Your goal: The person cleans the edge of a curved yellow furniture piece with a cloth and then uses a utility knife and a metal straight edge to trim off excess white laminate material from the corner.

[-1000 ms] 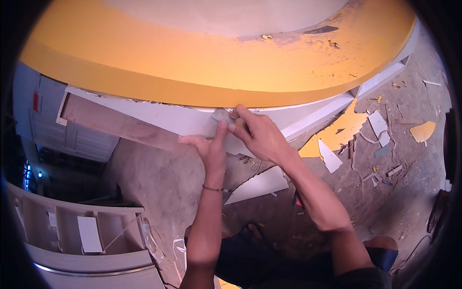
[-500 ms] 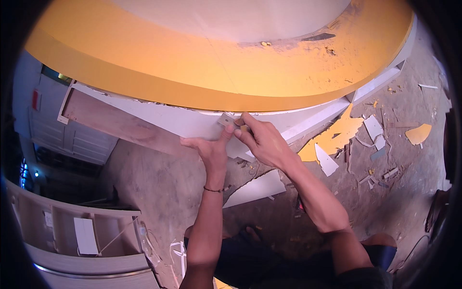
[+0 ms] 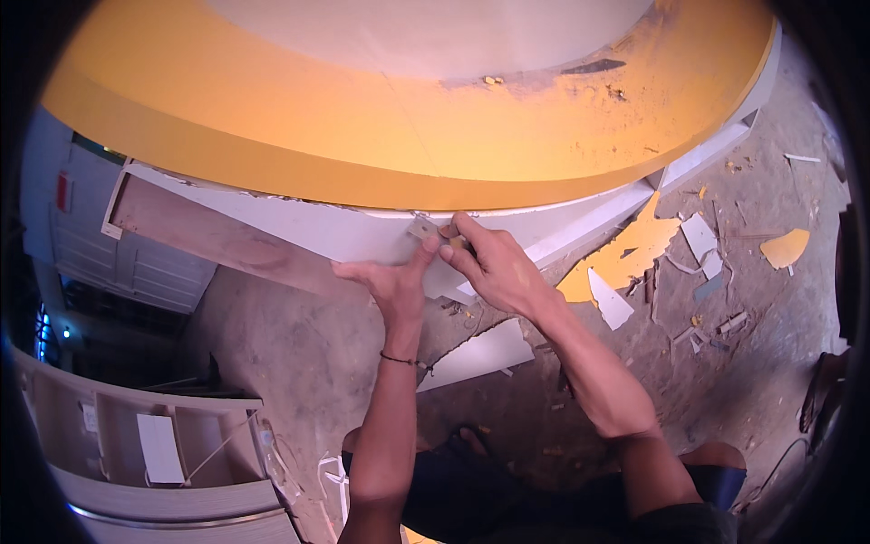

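My right hand is closed around a small scraper with a flat, greyish blade. Its blade lies against the white side panel, just under the yellow rim of a large round-edged top. My left hand is close beside it, thumb raised to the tool and a finger stretched out to the left along the panel's lower part. The other left fingers are hidden. Along the seam below the rim, the panel's upper edge looks rough and chipped.
Torn yellow sheet, white offcuts and other scraps litter the floor to the right and below my hands. A compartmented cabinet stands at the lower left. Dark debris lies on the top.
The view has shifted slightly, so the surroundings sit a little further left. Both hands and the scraper keep nearly the same place at the seam.
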`<act>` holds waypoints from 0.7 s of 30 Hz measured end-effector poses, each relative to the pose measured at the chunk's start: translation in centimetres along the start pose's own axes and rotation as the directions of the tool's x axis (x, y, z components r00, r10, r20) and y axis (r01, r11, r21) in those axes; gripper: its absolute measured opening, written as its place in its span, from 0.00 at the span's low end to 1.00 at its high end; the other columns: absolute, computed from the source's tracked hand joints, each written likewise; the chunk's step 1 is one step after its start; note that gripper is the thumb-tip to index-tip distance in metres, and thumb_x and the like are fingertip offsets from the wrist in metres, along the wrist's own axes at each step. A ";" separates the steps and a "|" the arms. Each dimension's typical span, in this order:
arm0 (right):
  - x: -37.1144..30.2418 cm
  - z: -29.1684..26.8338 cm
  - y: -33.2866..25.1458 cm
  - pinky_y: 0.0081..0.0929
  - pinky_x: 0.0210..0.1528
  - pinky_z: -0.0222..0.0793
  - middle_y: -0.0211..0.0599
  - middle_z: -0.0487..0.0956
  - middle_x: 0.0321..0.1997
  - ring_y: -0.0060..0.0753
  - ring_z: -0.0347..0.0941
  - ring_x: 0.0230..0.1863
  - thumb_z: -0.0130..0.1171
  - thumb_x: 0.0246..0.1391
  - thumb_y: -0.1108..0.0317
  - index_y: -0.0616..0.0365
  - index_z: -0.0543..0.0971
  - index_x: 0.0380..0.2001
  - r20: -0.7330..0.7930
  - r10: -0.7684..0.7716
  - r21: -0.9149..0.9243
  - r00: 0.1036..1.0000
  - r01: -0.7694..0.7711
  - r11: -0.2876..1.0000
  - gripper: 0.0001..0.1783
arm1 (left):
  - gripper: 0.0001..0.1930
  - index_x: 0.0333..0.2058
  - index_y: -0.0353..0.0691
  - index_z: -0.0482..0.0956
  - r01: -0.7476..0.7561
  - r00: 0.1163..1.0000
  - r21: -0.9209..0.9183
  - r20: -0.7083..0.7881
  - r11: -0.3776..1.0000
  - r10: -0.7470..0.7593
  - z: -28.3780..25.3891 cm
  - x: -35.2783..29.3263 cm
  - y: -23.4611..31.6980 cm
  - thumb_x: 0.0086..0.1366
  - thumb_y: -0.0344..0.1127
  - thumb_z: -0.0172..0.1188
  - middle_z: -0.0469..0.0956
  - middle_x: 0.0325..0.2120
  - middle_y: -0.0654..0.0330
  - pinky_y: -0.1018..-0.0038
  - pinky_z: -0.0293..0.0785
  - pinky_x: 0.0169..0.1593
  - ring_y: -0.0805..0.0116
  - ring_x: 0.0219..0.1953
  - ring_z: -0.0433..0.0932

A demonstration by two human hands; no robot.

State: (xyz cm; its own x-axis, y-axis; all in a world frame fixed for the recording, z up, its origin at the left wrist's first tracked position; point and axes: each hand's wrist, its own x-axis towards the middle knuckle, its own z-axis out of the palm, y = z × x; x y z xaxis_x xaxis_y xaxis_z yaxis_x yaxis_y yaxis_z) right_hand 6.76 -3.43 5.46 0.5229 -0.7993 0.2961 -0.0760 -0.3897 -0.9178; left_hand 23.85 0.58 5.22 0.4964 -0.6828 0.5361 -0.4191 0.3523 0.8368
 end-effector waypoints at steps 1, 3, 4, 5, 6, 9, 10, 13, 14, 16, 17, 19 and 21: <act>0.1 0.0 0.2 0.55 0.42 0.69 0.59 0.81 0.36 0.69 0.77 0.43 0.54 0.71 0.58 0.63 0.69 0.49 -0.012 -0.007 -0.027 1.000 0.007 1.000 0.17 | 0.56 0.61 0.33 0.43 0.017 1.000 -0.066 0.013 0.998 -0.016 0.2 -0.1 0.1 0.52 0.38 0.84 0.52 0.63 0.44 0.58 0.55 0.73 0.58 0.67 0.55; 0.7 0.2 0.8 0.51 0.41 0.69 0.57 0.78 0.32 0.65 0.76 0.38 0.55 0.71 0.57 0.63 0.70 0.51 -0.020 -0.010 -0.012 1.000 0.009 1.000 0.19 | 0.56 0.62 0.33 0.43 0.012 1.000 -0.045 -0.025 0.999 -0.013 0.6 0.0 -0.5 0.52 0.37 0.85 0.52 0.62 0.44 0.58 0.55 0.73 0.58 0.67 0.55; 0.9 0.5 1.1 0.47 0.40 0.68 0.55 0.76 0.28 0.61 0.74 0.33 0.55 0.72 0.57 0.63 0.71 0.52 -0.030 -0.024 -0.001 0.999 0.024 1.000 0.20 | 0.57 0.62 0.33 0.43 -0.004 0.998 -0.026 -0.066 1.000 0.002 0.6 0.1 -0.6 0.51 0.37 0.85 0.52 0.62 0.44 0.58 0.55 0.73 0.58 0.67 0.55; 1.0 1.0 1.6 0.47 0.40 0.68 0.55 0.76 0.28 0.61 0.74 0.33 0.55 0.72 0.57 0.63 0.71 0.52 -0.029 -0.023 0.002 0.999 0.023 1.000 0.20 | 0.57 0.62 0.33 0.43 -0.003 0.998 -0.024 -0.066 1.000 0.001 0.4 0.1 -0.7 0.51 0.37 0.85 0.52 0.62 0.44 0.58 0.55 0.73 0.58 0.67 0.55; 1.2 1.3 1.6 0.47 0.40 0.68 0.55 0.76 0.27 0.61 0.74 0.33 0.55 0.71 0.57 0.64 0.72 0.52 -0.085 -0.088 -0.018 0.993 0.087 0.996 0.20 | 0.57 0.62 0.33 0.43 0.003 0.997 0.013 -0.078 1.000 -0.002 0.5 0.2 -0.7 0.51 0.37 0.85 0.52 0.62 0.44 0.57 0.54 0.73 0.57 0.67 0.55; 0.0 0.5 0.8 0.50 0.41 0.68 0.56 0.78 0.31 0.64 0.75 0.37 0.55 0.71 0.57 0.63 0.71 0.50 -0.060 -0.050 -0.036 0.997 0.048 0.998 0.18 | 0.56 0.61 0.32 0.43 -0.030 0.997 0.079 -0.066 0.996 0.035 0.2 -0.2 -0.4 0.51 0.37 0.85 0.52 0.62 0.44 0.56 0.54 0.73 0.56 0.67 0.55; -0.4 0.2 0.3 0.54 0.43 0.69 0.57 0.81 0.35 0.67 0.77 0.43 0.54 0.71 0.58 0.62 0.69 0.48 0.020 0.058 -0.034 0.998 -0.057 0.998 0.17 | 0.56 0.61 0.32 0.43 -0.066 0.997 0.116 -0.041 0.991 0.071 0.0 -0.3 -0.3 0.51 0.37 0.85 0.52 0.62 0.44 0.56 0.53 0.73 0.56 0.67 0.55; -0.2 0.2 0.9 0.54 0.43 0.68 0.57 0.81 0.35 0.67 0.77 0.43 0.54 0.71 0.58 0.62 0.69 0.48 -0.041 -0.008 -0.015 0.999 0.007 1.000 0.17 | 0.58 0.62 0.31 0.43 -0.085 0.994 0.068 -0.060 0.994 0.089 0.5 -0.3 -0.7 0.49 0.36 0.86 0.52 0.61 0.44 0.55 0.53 0.72 0.55 0.66 0.55; 0.0 0.1 1.1 0.54 0.43 0.68 0.57 0.81 0.35 0.67 0.77 0.43 0.54 0.71 0.58 0.62 0.69 0.48 -0.038 0.002 -0.015 0.999 -0.002 1.000 0.17 | 0.58 0.62 0.31 0.43 -0.075 0.995 0.069 -0.059 0.995 0.079 0.6 -0.3 -0.8 0.49 0.36 0.86 0.52 0.61 0.44 0.55 0.53 0.72 0.55 0.66 0.55; 0.6 -0.1 0.7 0.47 0.43 0.70 0.58 0.79 0.33 0.63 0.76 0.37 0.55 0.71 0.57 0.64 0.71 0.51 -0.016 -0.022 0.011 1.000 0.022 1.000 0.19 | 0.60 0.63 0.30 0.42 0.010 0.996 0.045 -0.089 0.999 -0.006 0.7 0.0 -0.5 0.47 0.37 0.86 0.53 0.60 0.44 0.54 0.54 0.72 0.55 0.65 0.55; 0.6 0.3 1.1 0.47 0.43 0.70 0.58 0.79 0.33 0.63 0.76 0.37 0.55 0.71 0.57 0.64 0.71 0.51 -0.012 -0.020 0.012 1.000 0.020 1.000 0.19 | 0.60 0.63 0.30 0.42 0.013 0.996 0.047 -0.091 0.999 -0.009 0.6 -0.1 -0.8 0.47 0.37 0.86 0.53 0.60 0.44 0.54 0.54 0.72 0.55 0.65 0.55; 1.1 0.4 1.1 0.49 0.44 0.70 0.58 0.79 0.34 0.63 0.77 0.39 0.55 0.71 0.56 0.65 0.72 0.53 -0.030 -0.037 -0.078 0.999 0.034 0.996 0.21 | 0.62 0.63 0.29 0.41 0.016 0.991 0.172 -0.137 0.985 0.008 0.6 0.4 -0.8 0.47 0.40 0.87 0.52 0.60 0.44 0.54 0.53 0.73 0.54 0.65 0.55; 0.1 0.4 0.9 0.51 0.44 0.70 0.57 0.80 0.34 0.65 0.77 0.41 0.54 0.72 0.55 0.63 0.71 0.52 -0.039 -0.015 -0.051 0.999 0.012 0.999 0.20 | 0.63 0.63 0.29 0.41 -0.017 0.991 0.148 -0.129 0.989 0.036 0.7 -0.1 -0.5 0.47 0.41 0.87 0.51 0.60 0.43 0.54 0.53 0.73 0.53 0.66 0.54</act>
State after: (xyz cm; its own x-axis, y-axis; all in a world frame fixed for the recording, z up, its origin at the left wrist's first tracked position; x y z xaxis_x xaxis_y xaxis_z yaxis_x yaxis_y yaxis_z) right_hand 7.04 -3.69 4.51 0.4902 -0.8109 0.3195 -0.1128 -0.4226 -0.8993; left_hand 23.45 0.00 4.63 0.5746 -0.5815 0.5760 -0.5357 0.2649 0.8018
